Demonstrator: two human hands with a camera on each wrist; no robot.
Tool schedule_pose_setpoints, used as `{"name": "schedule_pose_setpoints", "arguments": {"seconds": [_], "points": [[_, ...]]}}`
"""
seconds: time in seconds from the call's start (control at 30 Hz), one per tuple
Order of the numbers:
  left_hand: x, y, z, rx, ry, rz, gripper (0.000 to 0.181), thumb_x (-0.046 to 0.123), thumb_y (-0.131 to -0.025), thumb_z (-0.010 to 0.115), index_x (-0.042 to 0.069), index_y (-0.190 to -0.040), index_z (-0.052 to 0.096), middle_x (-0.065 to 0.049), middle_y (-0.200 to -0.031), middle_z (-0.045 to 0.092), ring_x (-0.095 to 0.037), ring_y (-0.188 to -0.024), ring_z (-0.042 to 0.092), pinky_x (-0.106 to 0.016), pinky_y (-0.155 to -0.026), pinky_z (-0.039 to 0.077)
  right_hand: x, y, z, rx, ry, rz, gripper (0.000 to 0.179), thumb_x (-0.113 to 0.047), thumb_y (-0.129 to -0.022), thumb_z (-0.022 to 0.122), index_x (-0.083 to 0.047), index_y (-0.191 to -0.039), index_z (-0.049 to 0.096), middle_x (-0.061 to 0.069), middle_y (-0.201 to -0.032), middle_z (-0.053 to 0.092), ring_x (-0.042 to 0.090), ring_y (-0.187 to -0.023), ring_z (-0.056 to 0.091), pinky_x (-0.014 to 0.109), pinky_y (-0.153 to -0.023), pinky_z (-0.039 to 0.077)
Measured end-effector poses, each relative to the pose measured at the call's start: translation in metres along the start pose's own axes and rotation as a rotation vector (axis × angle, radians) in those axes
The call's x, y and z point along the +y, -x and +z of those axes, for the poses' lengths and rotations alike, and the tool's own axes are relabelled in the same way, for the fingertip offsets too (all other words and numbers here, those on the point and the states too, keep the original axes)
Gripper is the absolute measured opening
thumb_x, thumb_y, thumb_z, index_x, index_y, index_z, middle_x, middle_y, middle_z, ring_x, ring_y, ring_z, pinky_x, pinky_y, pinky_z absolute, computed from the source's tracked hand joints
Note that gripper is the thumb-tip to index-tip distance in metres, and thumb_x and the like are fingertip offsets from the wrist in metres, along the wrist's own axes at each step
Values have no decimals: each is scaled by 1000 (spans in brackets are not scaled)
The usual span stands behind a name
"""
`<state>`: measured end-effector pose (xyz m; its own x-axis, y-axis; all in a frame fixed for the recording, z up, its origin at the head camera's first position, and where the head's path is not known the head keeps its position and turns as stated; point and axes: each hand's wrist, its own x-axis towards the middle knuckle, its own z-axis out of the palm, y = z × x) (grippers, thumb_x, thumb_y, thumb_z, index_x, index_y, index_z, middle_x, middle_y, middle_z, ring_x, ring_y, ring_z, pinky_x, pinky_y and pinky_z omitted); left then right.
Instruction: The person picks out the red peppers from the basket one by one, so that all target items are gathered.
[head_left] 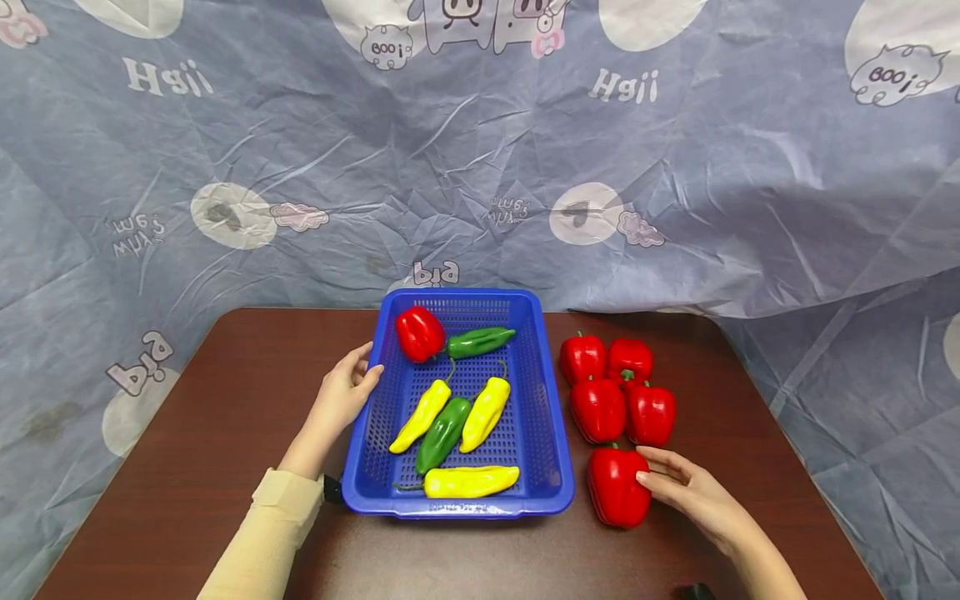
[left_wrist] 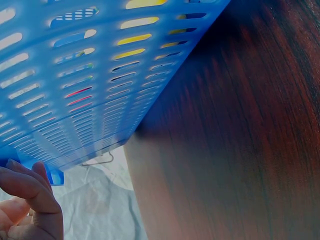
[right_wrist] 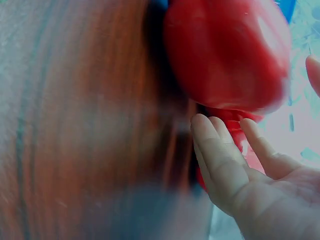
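My left hand (head_left: 347, 390) grips the left rim of a blue plastic basket (head_left: 556, 433), thumb over the edge. In the left wrist view its curled fingers (left_wrist: 37, 192) show at the basket's corner beside the slotted wall. Inside the basket lie a red bell pepper (head_left: 420, 335), two green peppers (head_left: 442, 435) and three yellow peppers (head_left: 471, 482). Right of the basket, my right hand (head_left: 693, 496) is at the right side of the nearest red bell pepper (head_left: 618, 489), its fingers extended and thumb apart. That pepper fills the top of the right wrist view.
Several more red bell peppers (head_left: 597, 410) stand grouped behind the nearest one, close to the basket's right wall. The brown wooden table (head_left: 247, 400) ends at a hanging grey-blue patterned cloth (head_left: 480, 167). A small dark object (head_left: 696, 592) shows at the bottom edge.
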<state>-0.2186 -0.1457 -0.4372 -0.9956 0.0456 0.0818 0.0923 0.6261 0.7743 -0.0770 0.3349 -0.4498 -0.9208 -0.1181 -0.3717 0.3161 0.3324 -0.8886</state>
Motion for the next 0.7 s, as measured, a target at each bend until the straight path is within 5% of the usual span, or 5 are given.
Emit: {"name": "schedule_pose_setpoints", "arguments": {"seconds": [0.2, 0.47, 0.7], "points": [[0, 0, -1, -1, 2, 7, 53, 21, -100, 58, 1, -146, 43, -19, -108, 66, -25, -84, 62, -29, -72, 48, -16, 9, -8, 45, 34, -75, 63, -23, -99, 59, 4, -149, 32, 21, -145, 49, -7, -110, 58, 16, -88, 48], [1, 0, -2, -12, 0, 3, 53, 22, -100, 58, 1, -147, 43, -18, -108, 65, -24, -83, 60, -29, -70, 48, -48, 13, -10, 85, 62, -201, 60, -20, -97, 62, 2, -147, 37, -16, -129, 59, -6, -112, 59, 13, -88, 47], [0, 1, -1, -3, -3, 12, 53, 21, -99, 58, 1, -146, 44, -18, -107, 66, -23, -82, 60, -29, -70, 47, -84, -2, 6, 69, 92, -265, 59, -23, -95, 65, -2, -145, 42, 7, -139, 57, -6, -113, 58, 15, -89, 49]]}}
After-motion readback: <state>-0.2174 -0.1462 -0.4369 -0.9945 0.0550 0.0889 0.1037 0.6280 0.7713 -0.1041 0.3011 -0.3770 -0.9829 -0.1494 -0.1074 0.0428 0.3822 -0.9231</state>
